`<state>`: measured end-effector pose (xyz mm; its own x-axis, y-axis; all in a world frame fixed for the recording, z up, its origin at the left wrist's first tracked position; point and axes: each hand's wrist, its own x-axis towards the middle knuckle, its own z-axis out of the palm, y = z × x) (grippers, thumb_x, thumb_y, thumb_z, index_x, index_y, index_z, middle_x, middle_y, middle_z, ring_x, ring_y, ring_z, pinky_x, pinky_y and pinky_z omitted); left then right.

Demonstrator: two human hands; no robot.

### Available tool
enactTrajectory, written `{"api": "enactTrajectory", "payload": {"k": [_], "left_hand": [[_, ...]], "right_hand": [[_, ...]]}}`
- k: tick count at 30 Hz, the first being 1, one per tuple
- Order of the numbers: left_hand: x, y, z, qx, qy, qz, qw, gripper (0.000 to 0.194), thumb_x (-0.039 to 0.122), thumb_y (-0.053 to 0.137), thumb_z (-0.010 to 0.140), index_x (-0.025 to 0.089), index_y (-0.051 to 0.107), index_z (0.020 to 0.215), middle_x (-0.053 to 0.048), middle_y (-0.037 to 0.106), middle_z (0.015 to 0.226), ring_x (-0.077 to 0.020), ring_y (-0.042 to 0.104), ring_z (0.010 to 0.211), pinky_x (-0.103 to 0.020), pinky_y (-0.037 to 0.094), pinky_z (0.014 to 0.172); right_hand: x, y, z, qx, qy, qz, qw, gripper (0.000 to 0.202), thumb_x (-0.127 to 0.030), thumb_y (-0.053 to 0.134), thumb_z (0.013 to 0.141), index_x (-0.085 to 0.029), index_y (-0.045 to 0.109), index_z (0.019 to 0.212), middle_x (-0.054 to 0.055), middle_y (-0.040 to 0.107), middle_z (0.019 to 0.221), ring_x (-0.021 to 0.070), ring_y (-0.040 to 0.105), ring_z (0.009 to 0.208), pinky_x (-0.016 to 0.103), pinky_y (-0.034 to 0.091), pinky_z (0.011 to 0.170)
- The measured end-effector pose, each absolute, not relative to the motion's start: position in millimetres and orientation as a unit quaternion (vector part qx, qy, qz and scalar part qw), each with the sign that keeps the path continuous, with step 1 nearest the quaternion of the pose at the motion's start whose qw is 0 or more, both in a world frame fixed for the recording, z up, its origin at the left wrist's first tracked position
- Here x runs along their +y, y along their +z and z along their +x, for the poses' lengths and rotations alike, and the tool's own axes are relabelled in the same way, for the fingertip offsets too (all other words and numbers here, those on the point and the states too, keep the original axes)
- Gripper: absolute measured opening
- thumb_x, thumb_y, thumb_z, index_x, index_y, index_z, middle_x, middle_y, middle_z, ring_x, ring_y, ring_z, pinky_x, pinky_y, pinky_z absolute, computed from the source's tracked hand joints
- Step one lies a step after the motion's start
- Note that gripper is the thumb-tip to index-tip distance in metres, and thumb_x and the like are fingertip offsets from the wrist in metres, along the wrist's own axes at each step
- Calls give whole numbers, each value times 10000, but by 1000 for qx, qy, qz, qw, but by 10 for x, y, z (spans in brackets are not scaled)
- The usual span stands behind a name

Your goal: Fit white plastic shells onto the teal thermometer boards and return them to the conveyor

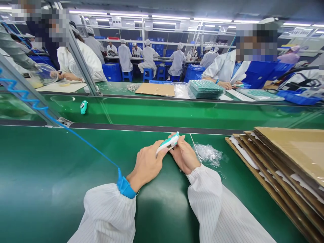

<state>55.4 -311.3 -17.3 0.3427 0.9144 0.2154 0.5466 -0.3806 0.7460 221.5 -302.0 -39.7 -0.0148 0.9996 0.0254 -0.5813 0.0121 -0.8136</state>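
Observation:
A small white and teal device (167, 143) is held tilted above the green table (63, 162), its teal tip pointing up and to the right. My left hand (148, 162), with a blue wrist strap and coiled cord, grips the device's lower left end. Around its upper right end are the fingers of my right hand (186, 154). Part of the device is hidden by my fingers. Crumpled clear plastic (209, 154) lies just right of my right hand.
Stacked cardboard sheets (291, 145) stand at the right. A green channel (152, 109) runs across beyond the table, with another teal device (83, 107) in it. A metal post (78, 50) rises at the left. Co-workers sit at benches beyond.

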Motion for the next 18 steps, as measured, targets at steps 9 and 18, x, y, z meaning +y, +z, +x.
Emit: {"api": "enactTrajectory", "payload": {"k": [9, 18], "left_hand": [[-3138, -96, 581, 516, 280, 744, 319, 251, 413, 548, 974, 202, 633, 1078, -29, 683, 802, -190, 577, 679, -273, 334, 613], [-3076, -114, 560, 485, 302, 684, 454, 399, 530, 491, 987, 183, 571, 808, -17, 600, 662, -151, 519, 571, -263, 358, 569]], "right_hand": [[-3044, -442, 2168, -375, 625, -326, 602, 415, -567, 836, 808, -228, 738, 1026, 74, 712, 1163, 277, 608, 1181, 416, 486, 1058], [-3080, -418, 2153, -385, 618, -342, 595, 379, -542, 789, 874, -225, 722, 1070, 73, 710, 1159, 261, 628, 1143, 426, 490, 1052]]}}
